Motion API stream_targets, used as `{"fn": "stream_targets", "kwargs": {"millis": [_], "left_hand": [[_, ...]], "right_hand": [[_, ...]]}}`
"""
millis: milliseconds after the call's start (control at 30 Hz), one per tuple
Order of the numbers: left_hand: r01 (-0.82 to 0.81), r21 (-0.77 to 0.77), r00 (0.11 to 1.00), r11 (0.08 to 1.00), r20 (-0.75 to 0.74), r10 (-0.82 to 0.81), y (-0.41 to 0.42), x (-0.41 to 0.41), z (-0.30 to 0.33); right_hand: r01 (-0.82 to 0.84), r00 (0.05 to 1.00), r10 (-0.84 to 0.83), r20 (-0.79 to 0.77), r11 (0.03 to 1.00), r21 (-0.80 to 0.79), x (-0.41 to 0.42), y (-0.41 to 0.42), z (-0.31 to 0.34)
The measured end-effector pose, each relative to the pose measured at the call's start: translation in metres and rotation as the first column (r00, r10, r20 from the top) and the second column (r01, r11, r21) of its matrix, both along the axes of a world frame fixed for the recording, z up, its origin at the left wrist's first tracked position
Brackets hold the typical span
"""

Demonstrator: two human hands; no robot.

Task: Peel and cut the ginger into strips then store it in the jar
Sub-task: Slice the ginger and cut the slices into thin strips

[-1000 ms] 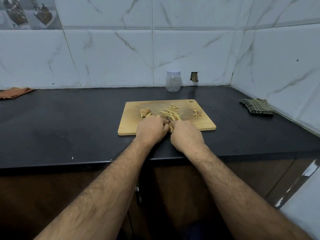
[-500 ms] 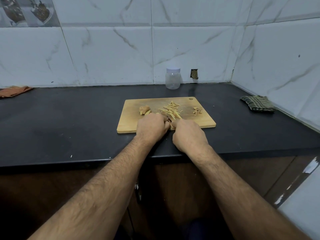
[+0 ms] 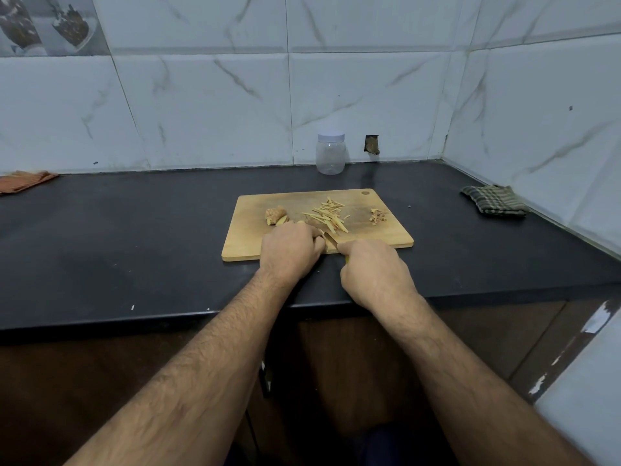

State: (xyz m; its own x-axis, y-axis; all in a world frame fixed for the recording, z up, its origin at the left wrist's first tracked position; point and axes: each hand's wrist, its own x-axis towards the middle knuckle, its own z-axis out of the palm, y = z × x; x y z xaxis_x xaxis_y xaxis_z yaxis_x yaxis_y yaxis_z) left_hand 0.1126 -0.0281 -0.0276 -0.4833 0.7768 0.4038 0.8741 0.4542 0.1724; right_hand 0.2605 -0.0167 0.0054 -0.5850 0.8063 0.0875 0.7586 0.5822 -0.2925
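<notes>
Left hand (image 3: 291, 250) curls over ginger on the board (image 3: 245, 240), right hand (image 3: 373, 270) beside it gripping a knife (image 3: 331, 243).

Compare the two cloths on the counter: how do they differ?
The orange cloth lies at the far left against the wall; the green checked cloth sits on the right by the side wall. The orange cloth is cut off by the frame; the green one shows whole, bunched. Both lie untouched on the black counter.
</notes>
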Motion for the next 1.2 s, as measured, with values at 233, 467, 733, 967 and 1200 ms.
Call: {"fn": "stream_targets", "kwargs": {"millis": [233, 467, 733, 967, 1200], "left_hand": [[0.011, 0.010, 1.000, 1.000, -0.005, -0.011, -0.002, 0.000, -0.001], [0.006, 0.039, 1.000, 0.999, 0.004, -0.006, -0.003, -0.004, -0.005], [0.031, 0.026, 0.999, 0.999, -0.027, -0.031, -0.002, -0.003, -0.003], [0.030, 0.014, 0.999, 0.999, -0.035, -0.029, 0.000, -0.004, -0.004], [0.037, 0.018, 0.999, 0.999, -0.031, -0.037, 0.001, -0.005, -0.005]], "right_hand": [[0.022, 0.994, -0.022, -0.103, 1.000, -0.001, -0.010, 0.009, 0.001], [-0.013, 0.989, 0.012, -0.146, 1.000, -0.009, -0.012, 0.007, -0.001], [-0.022, 0.988, 0.020, -0.150, 1.000, -0.011, -0.015, 0.008, -0.004], [-0.028, 0.991, 0.025, -0.132, 0.999, -0.021, -0.017, 0.009, -0.004], [-0.021, 0.994, 0.019, -0.106, 1.000, -0.020, -0.019, 0.010, -0.005]]}}
